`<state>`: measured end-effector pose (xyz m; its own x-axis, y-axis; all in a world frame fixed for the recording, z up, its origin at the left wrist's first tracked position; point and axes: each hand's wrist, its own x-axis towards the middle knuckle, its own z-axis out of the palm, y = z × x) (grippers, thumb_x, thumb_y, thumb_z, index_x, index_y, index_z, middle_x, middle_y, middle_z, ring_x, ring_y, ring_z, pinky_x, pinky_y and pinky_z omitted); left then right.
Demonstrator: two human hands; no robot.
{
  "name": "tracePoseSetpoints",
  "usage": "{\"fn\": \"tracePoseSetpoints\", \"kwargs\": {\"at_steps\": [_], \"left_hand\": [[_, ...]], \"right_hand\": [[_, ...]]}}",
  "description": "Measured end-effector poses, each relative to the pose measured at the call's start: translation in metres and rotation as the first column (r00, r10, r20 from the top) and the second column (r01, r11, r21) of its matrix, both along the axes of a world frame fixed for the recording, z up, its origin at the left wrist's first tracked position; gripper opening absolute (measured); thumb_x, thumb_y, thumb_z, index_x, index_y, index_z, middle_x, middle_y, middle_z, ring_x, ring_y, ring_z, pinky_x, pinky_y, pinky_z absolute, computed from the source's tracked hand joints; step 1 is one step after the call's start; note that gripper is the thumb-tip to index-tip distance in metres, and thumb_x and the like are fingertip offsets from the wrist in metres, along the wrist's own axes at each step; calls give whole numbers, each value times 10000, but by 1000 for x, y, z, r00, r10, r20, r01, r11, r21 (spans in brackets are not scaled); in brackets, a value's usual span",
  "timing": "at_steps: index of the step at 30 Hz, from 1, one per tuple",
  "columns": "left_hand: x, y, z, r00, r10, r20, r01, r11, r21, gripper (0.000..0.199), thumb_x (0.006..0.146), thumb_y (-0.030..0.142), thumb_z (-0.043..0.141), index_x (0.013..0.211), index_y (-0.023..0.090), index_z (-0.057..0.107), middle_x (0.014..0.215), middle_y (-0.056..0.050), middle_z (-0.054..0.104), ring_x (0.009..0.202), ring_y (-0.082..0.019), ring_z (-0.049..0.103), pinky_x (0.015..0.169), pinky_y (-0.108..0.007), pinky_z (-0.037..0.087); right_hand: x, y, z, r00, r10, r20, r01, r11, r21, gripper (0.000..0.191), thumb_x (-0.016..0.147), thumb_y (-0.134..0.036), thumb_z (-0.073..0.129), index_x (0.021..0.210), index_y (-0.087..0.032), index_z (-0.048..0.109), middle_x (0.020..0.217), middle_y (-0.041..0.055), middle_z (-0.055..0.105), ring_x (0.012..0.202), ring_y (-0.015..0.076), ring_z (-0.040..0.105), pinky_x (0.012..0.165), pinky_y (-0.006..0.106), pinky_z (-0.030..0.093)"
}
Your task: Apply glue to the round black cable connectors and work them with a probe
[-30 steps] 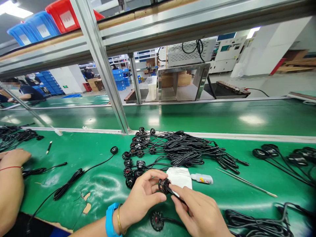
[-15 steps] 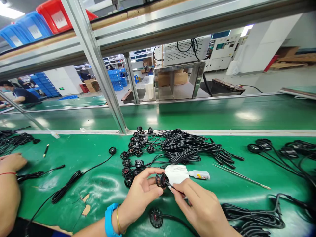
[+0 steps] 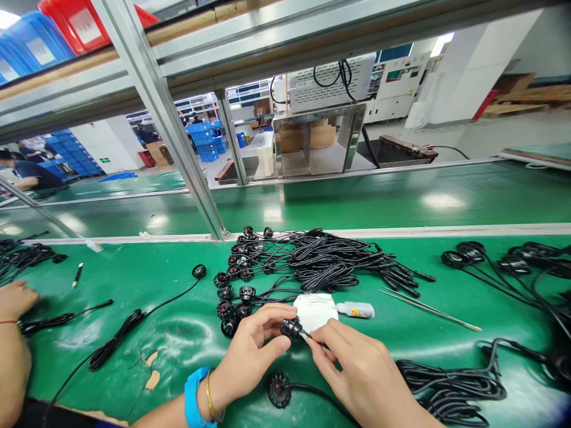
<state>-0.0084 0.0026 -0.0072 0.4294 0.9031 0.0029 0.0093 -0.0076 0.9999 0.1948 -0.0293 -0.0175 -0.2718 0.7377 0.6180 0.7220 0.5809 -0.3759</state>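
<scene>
In the head view, my left hand (image 3: pixel 252 342) grips a small round black cable head (image 3: pixel 291 327) between thumb and fingers. My right hand (image 3: pixel 352 362) pinches a thin black cable (image 3: pixel 307 335) where it meets that head, its fingertips partly hiding it. Below my hands, a second round black cable head (image 3: pixel 279 390) lies on the green mat, its cable running under my right hand. Just behind them lie a white cloth or tissue (image 3: pixel 316 310) and a small clear bottle (image 3: pixel 357 310) on its side.
A pile of bundled black cables (image 3: pixel 323 255) with round heads lies behind my hands. Metal tweezers (image 3: pixel 430 309) rest to the right, near more coiled cables (image 3: pixel 450 386). Another person's hand (image 3: pixel 15 300) is at the left edge. A metal frame post (image 3: pixel 165 119) rises behind the bench.
My left hand has turned the round cable head so its open spoked face shows less. My right hand stays at the cable. The whole view has shifted slightly.
</scene>
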Motion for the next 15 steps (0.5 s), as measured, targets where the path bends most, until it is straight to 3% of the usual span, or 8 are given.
{"fn": "tracePoseSetpoints", "kwargs": {"at_steps": [6, 10, 15], "left_hand": [[3, -1, 2, 999, -51, -9, 50, 995, -88, 393, 862, 255, 697, 1252, 228, 656, 1328, -101, 615, 1167, -270, 612, 1043, -409, 477], [4, -2, 1, 996, -90, -1, 89, 988, -124, 384, 876, 287, 687, 1245, 187, 647, 1167, -117, 680, 1091, -263, 632, 965, -391, 520], [6, -3, -2, 995, -71, -74, 61, 990, -131, 444, 900, 303, 659, 1330, 210, 595, 981, -76, 711, 845, -179, 666, 837, -325, 557]], "right_hand": [[1, -1, -6, 997, -22, 72, 25, 999, -37, 253, 992, -189, 405, 760, -210, 505, 668, -17, 537, 518, 109, 495, 527, 237, 319], [0, -1, -6, 996, -19, 86, 23, 999, -43, 246, 990, -180, 393, 769, -212, 497, 673, -18, 540, 522, 111, 503, 528, 249, 294], [-3, -1, -5, 993, -11, 113, 13, 1000, -14, 264, 988, -145, 360, 772, -213, 495, 693, -11, 553, 554, 127, 541, 534, 268, 293]]}}
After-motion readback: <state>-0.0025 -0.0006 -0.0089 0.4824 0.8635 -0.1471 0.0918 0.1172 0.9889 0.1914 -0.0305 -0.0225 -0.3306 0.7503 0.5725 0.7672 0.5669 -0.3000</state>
